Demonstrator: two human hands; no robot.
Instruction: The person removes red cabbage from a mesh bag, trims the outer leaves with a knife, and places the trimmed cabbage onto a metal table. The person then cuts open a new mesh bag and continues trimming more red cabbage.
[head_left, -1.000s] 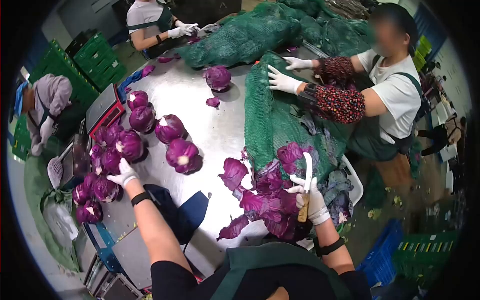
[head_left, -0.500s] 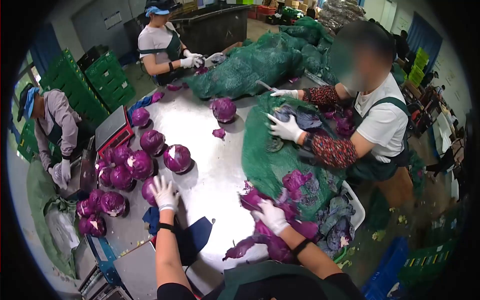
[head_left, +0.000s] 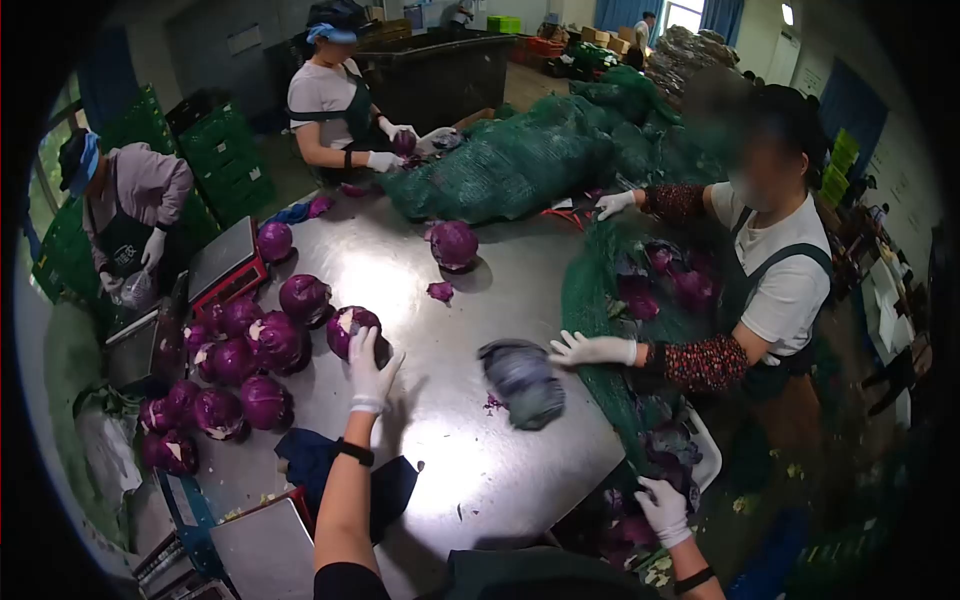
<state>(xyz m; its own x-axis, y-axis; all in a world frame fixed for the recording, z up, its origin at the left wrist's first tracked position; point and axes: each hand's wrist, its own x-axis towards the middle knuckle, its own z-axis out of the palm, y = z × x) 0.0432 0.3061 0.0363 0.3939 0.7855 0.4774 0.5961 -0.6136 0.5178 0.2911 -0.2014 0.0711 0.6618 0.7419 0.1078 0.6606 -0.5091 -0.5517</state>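
Observation:
My gloved left hand (head_left: 372, 372) has its fingers spread and touches or nearly touches a purple cabbage (head_left: 350, 328) on the metal table (head_left: 450, 400). At the lower right, my gloved right hand (head_left: 664, 510) is beside the table edge, over dark purple leaves (head_left: 625, 535); its fingers are partly bent and whether they hold anything is unclear. A blurred cabbage with dull outer leaves (head_left: 523, 383) lies between my hands and a co-worker's open hand (head_left: 592, 350). More purple cabbages (head_left: 278, 340) are grouped to the left of my left hand.
Across the right edge hangs a green net bag (head_left: 595, 290), beside a co-worker (head_left: 780, 260). Full net bags (head_left: 510, 165) lie at the back. Two other people stand at the left and back. Scales (head_left: 225, 265), a dark blue cloth (head_left: 310, 465) and a white bin (head_left: 708, 450) are around.
My left hand moved up and right to another cabbage. My right hand went down and right, and the leaf heap left the tabletop. The dull-leaved cabbage came onto the table; the co-worker's net shifted right.

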